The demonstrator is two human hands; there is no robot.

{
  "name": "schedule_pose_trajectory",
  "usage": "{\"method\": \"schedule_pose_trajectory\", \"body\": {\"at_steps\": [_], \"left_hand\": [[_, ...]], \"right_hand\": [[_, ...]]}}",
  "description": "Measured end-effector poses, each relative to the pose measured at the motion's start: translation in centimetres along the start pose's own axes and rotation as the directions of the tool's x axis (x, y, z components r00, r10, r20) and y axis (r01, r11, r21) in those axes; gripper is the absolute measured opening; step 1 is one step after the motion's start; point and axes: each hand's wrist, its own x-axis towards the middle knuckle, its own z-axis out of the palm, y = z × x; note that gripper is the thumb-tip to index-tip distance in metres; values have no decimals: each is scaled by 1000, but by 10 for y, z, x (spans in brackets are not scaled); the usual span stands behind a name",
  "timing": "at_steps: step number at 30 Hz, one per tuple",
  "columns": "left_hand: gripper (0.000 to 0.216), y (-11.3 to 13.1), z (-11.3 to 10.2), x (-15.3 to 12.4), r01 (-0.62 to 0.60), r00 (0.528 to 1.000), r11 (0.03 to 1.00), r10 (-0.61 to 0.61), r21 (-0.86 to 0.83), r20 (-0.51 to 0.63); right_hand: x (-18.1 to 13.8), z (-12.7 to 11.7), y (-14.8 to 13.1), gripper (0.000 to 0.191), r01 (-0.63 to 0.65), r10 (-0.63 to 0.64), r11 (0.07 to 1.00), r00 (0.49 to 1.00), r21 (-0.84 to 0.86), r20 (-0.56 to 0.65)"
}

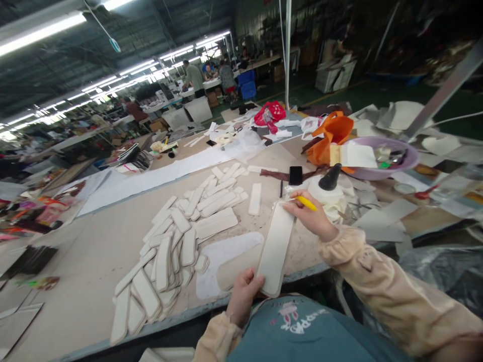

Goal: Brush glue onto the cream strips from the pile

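Observation:
My left hand (243, 294) grips the near end of a long cream strip (275, 246) that lies tilted over the table's front edge. My right hand (311, 213) pinches a yellow pen-like tool (305, 202) at the strip's far end. Under the strip lies another cream piece (236, 269) on a white patch. A white bottle with a black cap (328, 188) stands just behind my right hand. A spread of several similar cream strips (177, 241) covers the table to the left.
A black phone (295, 175) lies beyond the strips. A purple basin (381, 158) with odds and ends and an orange bag (332, 133) sit at the right. White sheets (151, 178) run along the table. People work at far benches (194, 78).

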Motion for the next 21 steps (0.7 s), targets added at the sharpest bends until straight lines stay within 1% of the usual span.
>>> {"method": "schedule_pose_trajectory", "body": {"at_steps": [1, 3, 6, 9, 11, 13, 15, 18, 21], "left_hand": [[31, 1, 1, 1, 5, 1000, 1000, -5, 8, 14], [34, 2, 2, 3, -5, 1000, 998, 5, 57, 2], [38, 2, 0, 8, -43, 996, 991, 52, 127, -67], [41, 1, -7, 11, -85, 984, 987, 104, 135, -147], [41, 1, -13, 14, -103, 973, 980, 135, 172, -185], [42, 2, -19, 17, -110, 965, 966, 160, 236, -206], [43, 5, -26, 22, -109, 961, 948, 177, 300, -211], [43, 9, -38, 31, -115, 960, 921, 199, 373, -195], [43, 10, -54, 41, -96, 975, 926, 161, 365, -154]], "right_hand": [[0, 3, 0, 36, -1, 1, 1000, 1000, 5, 15], [1, 9, 0, 36, -2, 1, 1000, 999, 22, 52], [4, 20, 3, 40, -31, 17, 991, 994, 129, 110], [0, 34, 9, 51, -100, 49, 955, 982, 281, 183], [-7, 45, 15, 55, -131, 76, 953, 976, 273, 204], [-15, 55, 22, 55, -153, 120, 969, 977, 194, 175], [-18, 64, 30, 55, -171, 151, 972, 980, 160, 128], [-11, 74, 42, 56, -181, 171, 961, 983, 207, 69], [2, 83, 52, 53, -223, 218, 941, 975, 254, 45]]}}
